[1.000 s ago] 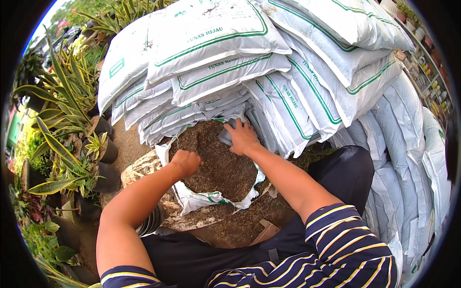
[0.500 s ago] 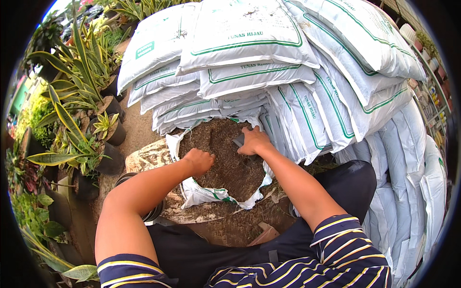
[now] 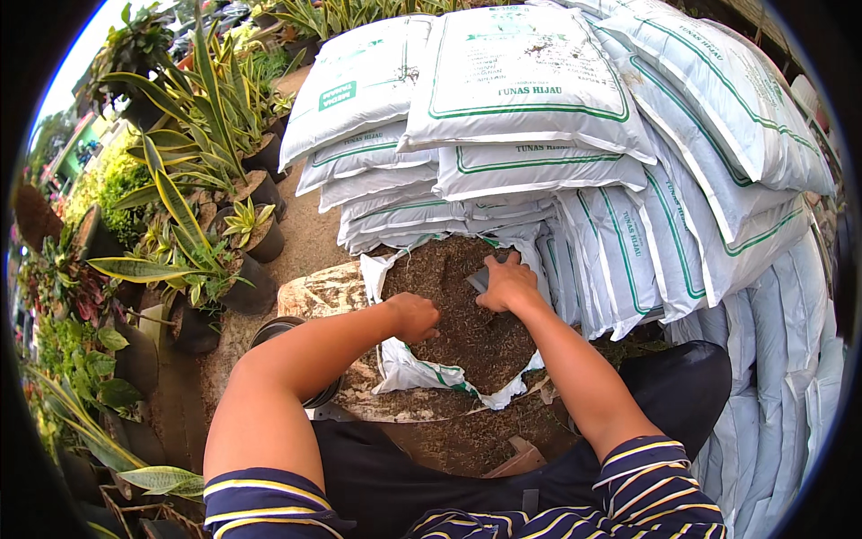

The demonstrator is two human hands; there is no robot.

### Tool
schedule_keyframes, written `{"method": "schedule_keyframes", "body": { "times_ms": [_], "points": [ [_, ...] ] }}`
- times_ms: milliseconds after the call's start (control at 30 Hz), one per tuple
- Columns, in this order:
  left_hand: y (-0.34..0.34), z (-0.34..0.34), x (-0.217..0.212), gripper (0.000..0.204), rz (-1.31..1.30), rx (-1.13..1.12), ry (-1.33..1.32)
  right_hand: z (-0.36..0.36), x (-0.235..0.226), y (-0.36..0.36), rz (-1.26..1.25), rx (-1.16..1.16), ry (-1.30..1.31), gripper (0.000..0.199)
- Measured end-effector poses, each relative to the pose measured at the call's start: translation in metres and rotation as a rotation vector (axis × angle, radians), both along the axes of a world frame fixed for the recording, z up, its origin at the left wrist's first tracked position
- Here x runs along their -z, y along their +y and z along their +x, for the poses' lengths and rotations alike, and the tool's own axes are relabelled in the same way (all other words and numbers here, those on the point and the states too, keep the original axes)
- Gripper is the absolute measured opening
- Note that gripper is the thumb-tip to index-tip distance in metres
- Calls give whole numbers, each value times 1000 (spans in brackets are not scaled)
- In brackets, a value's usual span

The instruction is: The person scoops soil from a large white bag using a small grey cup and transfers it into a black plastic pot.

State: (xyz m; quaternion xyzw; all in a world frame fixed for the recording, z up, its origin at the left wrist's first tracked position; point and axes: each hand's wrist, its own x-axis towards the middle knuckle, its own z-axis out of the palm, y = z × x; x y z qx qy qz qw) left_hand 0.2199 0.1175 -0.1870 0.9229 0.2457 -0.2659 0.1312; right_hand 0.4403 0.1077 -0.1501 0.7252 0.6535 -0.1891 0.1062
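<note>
In front of me stands an opened white bag with a torn, folded-down rim, full of dark brown soil. My right hand is over the far right part of the soil, its fingers closed on a dark grey flat piece whose exact kind I cannot make out. At the left side of the opening, my left hand is curled into a fist just over the soil. Whatever its fingers may hold is hidden.
White filled sacks with green print are stacked high behind the bag and along the right. Potted plants with long yellow-edged leaves line the left. Near my left knee sit round black pots. A brown shard lies close to me.
The whole view has shifted, so everything appears farther right and slightly lower. Both hands stay over the soil in nearly the same places, the right still gripping the grey piece.
</note>
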Motion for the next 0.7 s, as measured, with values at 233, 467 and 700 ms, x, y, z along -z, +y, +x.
{"method": "schedule_keyframes", "body": {
  "times_ms": [233,467,700],
  "points": [
    [-7,-1,9,29,-37,-36,-50,32,82,-12,292,44,135,91],
    [-2,-24,32,36,36,27,-130,32,55,-1,136,-128,302,88],
    [-9,-17,15,31,129,-34,-167,50,53,27,397,32,316,91]
  ]
}}
